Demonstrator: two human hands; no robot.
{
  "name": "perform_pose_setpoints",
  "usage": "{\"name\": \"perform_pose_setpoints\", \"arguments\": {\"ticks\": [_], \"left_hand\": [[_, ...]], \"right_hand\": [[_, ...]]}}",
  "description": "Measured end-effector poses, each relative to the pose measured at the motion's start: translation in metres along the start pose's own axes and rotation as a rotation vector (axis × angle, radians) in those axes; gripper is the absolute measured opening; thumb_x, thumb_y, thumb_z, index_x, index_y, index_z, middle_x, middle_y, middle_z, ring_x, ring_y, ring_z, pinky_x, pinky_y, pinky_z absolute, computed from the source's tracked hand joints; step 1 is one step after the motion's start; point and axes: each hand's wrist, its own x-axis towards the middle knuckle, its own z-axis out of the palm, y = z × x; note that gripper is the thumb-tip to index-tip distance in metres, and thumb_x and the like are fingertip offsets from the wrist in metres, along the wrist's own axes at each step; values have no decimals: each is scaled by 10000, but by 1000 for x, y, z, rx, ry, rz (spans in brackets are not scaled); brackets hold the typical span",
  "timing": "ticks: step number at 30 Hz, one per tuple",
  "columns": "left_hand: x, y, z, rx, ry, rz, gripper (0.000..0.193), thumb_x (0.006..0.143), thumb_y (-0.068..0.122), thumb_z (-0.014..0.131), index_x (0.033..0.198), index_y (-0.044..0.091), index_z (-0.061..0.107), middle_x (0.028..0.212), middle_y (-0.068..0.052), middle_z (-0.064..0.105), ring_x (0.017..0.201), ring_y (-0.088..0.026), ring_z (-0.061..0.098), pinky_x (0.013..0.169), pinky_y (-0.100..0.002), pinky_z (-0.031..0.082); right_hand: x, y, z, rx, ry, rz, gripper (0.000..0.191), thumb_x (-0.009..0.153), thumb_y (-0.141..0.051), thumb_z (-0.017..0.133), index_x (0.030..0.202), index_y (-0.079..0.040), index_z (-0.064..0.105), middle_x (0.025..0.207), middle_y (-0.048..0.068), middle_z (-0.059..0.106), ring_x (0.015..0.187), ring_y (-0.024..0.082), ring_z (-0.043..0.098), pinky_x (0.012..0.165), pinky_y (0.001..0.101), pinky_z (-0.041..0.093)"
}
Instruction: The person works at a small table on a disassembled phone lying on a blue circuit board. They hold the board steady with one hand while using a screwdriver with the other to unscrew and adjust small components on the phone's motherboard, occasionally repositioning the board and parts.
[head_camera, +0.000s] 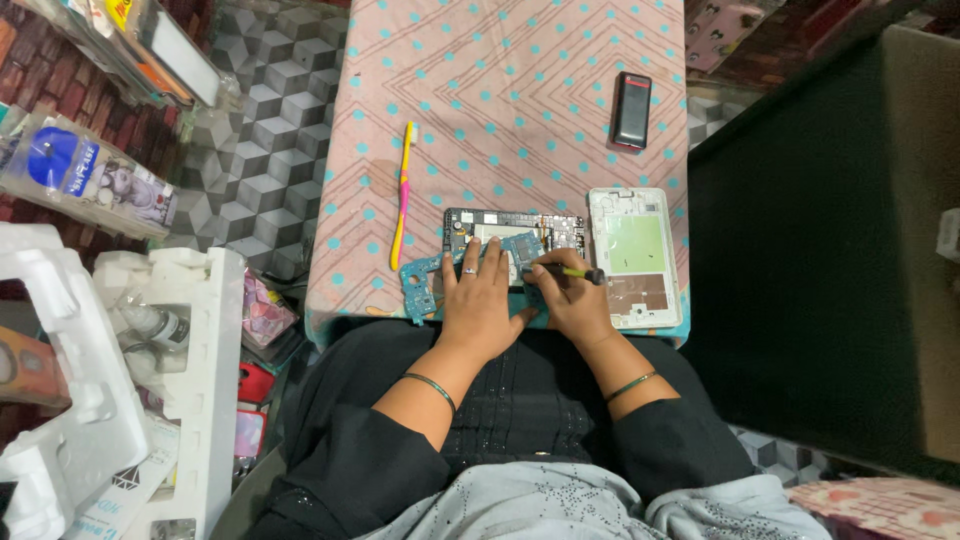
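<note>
An opened tablet body (515, 232) lies near the front edge of a pink patterned table (500, 110). A blue circuit board (425, 283) rests partly on it. My left hand (480, 300) lies flat on the board and tablet, fingers spread, a ring on one finger. My right hand (572, 300) grips a small screwdriver (565, 272) with a yellow shaft and dark handle, its tip pointing left at the tablet's inside. The white back cover (637, 257) lies just right of the tablet.
A yellow and pink toothbrush (402, 195) lies left of the tablet. A black and red phone-like device (631, 110) sits at the far right of the table. White foam packing (110, 370) stands on the floor at left. A dark box (830, 250) is at right.
</note>
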Motion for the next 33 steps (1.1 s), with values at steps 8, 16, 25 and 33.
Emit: {"name": "perform_pose_setpoints", "arguments": {"ticks": [8,16,25,33], "left_hand": [[0,0,0,-17,22,-1,956,767,567,765,1455,-26,467,1582,-161,367,1486,-368,259,1177,-656,139],[1,0,-2,-19,7,2,948,772,555,765,1457,-26,463,1582,-164,360,1488,-372,254,1177,-651,142],[1,0,-1,-10,-2,1,954,769,546,770,1464,-24,451,1585,-165,354,1489,-374,252,1182,-645,141],[0,0,0,-19,17,5,959,766,555,772,1459,-30,461,1585,-163,360,1490,-370,256,1185,-647,140]], "right_hand": [[1,-6,-2,-109,-16,-25,121,976,-64,667,1068,13,649,956,126,733,907,204,778,729,307,626],[1,-6,-4,-98,-19,-38,105,983,-62,660,1052,11,632,931,119,750,903,187,786,743,301,620],[1,0,-2,-42,-10,22,129,988,-63,663,1093,6,636,946,106,743,907,183,785,738,294,623],[0,4,-2,-40,-11,-11,117,993,-55,655,1076,12,607,936,107,740,913,185,783,743,294,626]]}}
